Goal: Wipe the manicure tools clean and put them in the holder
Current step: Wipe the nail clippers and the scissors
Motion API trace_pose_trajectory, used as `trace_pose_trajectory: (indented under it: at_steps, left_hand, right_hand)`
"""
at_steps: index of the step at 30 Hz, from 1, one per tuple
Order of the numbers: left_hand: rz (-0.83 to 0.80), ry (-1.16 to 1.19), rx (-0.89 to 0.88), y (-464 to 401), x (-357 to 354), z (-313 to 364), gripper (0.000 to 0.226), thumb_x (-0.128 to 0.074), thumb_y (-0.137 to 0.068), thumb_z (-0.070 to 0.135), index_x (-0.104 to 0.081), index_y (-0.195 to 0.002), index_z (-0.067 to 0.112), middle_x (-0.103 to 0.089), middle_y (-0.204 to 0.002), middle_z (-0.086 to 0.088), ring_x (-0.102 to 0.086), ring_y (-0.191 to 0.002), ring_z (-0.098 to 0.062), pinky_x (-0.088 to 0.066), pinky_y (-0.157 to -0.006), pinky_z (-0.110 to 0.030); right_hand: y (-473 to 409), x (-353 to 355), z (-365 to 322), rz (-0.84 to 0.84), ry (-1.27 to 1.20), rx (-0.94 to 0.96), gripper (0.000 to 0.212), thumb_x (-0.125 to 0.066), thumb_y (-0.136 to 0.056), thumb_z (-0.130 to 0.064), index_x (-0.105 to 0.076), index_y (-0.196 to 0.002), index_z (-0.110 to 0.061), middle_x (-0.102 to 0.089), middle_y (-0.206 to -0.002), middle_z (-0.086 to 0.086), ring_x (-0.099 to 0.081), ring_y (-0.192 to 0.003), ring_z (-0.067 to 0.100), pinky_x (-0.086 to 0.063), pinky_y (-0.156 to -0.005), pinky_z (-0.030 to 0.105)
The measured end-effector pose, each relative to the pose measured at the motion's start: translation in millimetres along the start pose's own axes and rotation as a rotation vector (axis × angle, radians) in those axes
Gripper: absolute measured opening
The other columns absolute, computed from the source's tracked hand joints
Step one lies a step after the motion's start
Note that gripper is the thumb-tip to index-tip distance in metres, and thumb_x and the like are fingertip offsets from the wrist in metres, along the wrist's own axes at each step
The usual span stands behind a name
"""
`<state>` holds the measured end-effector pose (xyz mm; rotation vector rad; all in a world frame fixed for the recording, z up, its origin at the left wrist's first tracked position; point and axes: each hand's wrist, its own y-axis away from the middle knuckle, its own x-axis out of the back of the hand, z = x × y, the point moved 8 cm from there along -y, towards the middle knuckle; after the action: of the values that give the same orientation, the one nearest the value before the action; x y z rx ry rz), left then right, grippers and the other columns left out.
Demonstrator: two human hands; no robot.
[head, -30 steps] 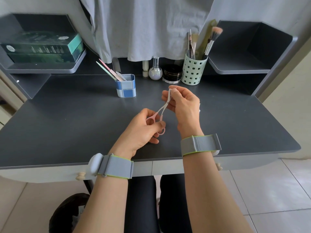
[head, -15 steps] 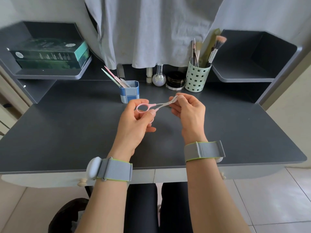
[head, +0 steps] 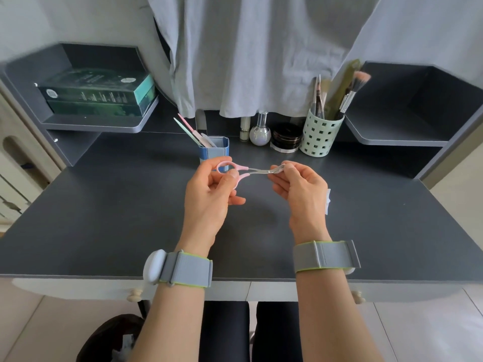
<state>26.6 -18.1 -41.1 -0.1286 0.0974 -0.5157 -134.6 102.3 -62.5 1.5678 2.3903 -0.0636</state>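
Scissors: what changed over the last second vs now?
The pink-handled scissors swung from pointing steeply up to lying level, and were raised toward the blue holder. The left hand keeps its grip on the handle loops; the right hand still pinches the blade end, with a white wipe showing behind it. The holder's tools and the green cup look unchanged.

The scissors [head: 251, 170] have pink handles and silvery blades. Near the dark grey desk's [head: 104, 218] back edge stands a blue-and-white checked holder [head: 214, 152]; toward the back right corner, a pale green cup [head: 318, 137] patterned with square holes. Dark green boxes [head: 96, 94] fill the left shelf.
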Motion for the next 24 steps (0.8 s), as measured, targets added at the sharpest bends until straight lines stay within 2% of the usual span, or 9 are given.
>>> trace_pose_trajectory:
  at_steps: [6,11,18,22,24]
  left_hand:
    - [0.042,0.002,-0.026,-15,10,7,0.02,-0.061,-0.097,0.011,-0.068,-0.113,0.019,-0.06,-0.075,0.002,-0.055,-0.063,-0.008,-0.059,-0.059,-0.029]
    - [0.082,-0.013,-0.07,-32,24,22,0.021,-0.06,-0.096,0.01,-0.068,-0.115,0.018,-0.059,-0.074,0.003,-0.055,-0.061,-0.006,-0.06,-0.06,-0.03]
    - [0.098,-0.068,-0.103,-53,33,33,0.022,-0.061,-0.096,0.013,-0.068,-0.115,0.022,-0.063,-0.088,-0.005,-0.059,-0.066,-0.006,-0.061,-0.062,-0.03]
    - [0.11,-0.113,-0.118,-62,35,39,0.021,-0.061,-0.095,0.015,-0.069,-0.112,0.024,-0.063,-0.086,0.002,-0.062,-0.065,-0.006,-0.063,-0.066,-0.034]
    - [0.12,-0.14,-0.138,-67,36,42,0.02,-0.061,-0.094,0.016,-0.069,-0.112,0.024,-0.066,-0.09,-0.001,-0.064,-0.068,-0.007,-0.062,-0.065,-0.034]
  right_hand:
    - [-8,-13,2,-0.002,0.053,0.016,0.018,-0.054,-0.099,-0.012,-0.069,-0.107,-0.008,-0.078,-0.091,0.006,-0.077,-0.084,0.017,-0.06,-0.08,0.032]
    - [-14,-28,-3,-0.023,0.065,0.035,0.011,-0.061,-0.098,-0.018,-0.069,-0.101,-0.012,-0.078,-0.088,0.005,-0.076,-0.082,0.018,-0.059,-0.075,0.03]
    - [-20,-55,-14,-0.087,0.084,0.067,0.011,-0.064,-0.096,-0.019,-0.069,-0.1,-0.01,-0.078,-0.084,0.005,-0.075,-0.078,0.017,-0.058,-0.073,0.029]
    - [-23,-67,-15,-0.109,0.094,0.076,0.009,-0.064,-0.095,-0.018,-0.069,-0.097,-0.01,-0.077,-0.082,0.005,-0.074,-0.076,0.016,-0.057,-0.069,0.028]
    - [-23,-72,-15,-0.118,0.096,0.076,0.008,-0.064,-0.095,-0.018,-0.069,-0.095,-0.012,-0.077,-0.081,0.004,-0.075,-0.075,0.017,-0.056,-0.068,0.028]
